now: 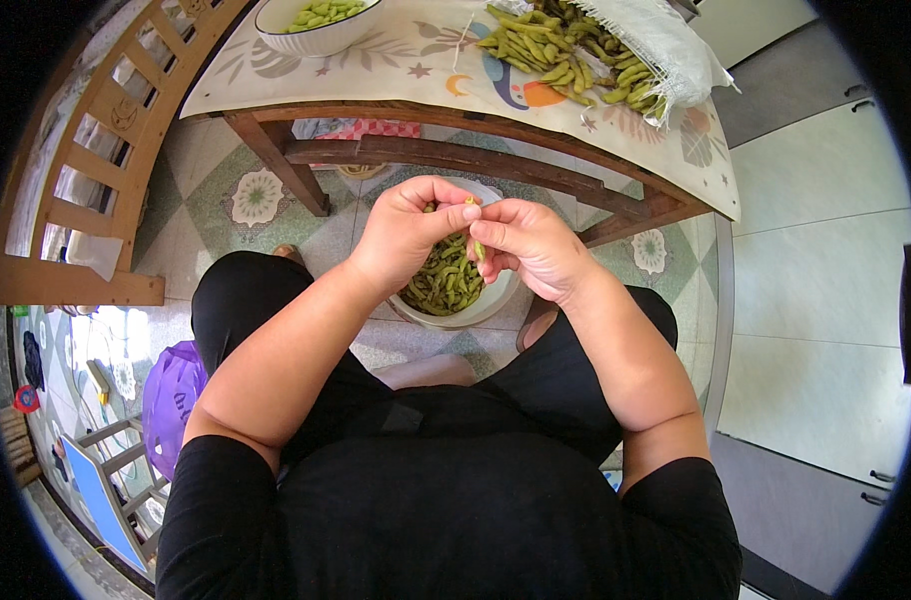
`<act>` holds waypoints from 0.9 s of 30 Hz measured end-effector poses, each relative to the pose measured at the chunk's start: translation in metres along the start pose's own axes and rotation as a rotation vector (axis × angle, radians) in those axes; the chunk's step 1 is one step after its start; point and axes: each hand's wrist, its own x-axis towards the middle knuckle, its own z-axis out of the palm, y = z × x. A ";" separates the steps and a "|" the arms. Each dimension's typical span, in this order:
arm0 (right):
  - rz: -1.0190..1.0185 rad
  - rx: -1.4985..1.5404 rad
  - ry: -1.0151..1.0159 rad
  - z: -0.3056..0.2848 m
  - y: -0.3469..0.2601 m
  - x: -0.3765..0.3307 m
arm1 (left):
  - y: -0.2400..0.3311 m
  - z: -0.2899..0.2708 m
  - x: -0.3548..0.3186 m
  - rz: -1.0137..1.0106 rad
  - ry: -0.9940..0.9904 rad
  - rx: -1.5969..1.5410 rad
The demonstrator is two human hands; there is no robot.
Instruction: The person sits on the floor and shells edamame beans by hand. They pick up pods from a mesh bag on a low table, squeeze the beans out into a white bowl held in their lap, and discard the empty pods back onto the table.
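From my end I take this for a home, though I cannot tell which room. Beyond the fingers (459,216) stands a wooden table (281,165) under a cartoon-printed cover (396,70); well to their left, a slatted wooden frame (76,285) with a moon motif, like a child's bed; well to their right, pale cupboard doors (826,270); below, flower-patterned floor tiles (259,198).
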 end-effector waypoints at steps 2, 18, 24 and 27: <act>0.013 0.013 -0.030 0.000 -0.002 -0.001 | 0.000 0.000 -0.001 0.011 0.000 -0.009; -0.078 0.077 -0.007 0.001 0.004 0.004 | -0.011 -0.002 0.003 -0.202 -0.169 -0.602; -0.009 0.107 -0.004 -0.003 0.001 0.003 | -0.010 0.001 0.001 -0.142 -0.032 -0.369; 0.036 0.151 -0.053 -0.009 -0.003 0.001 | -0.001 -0.001 0.002 -0.038 -0.067 -0.087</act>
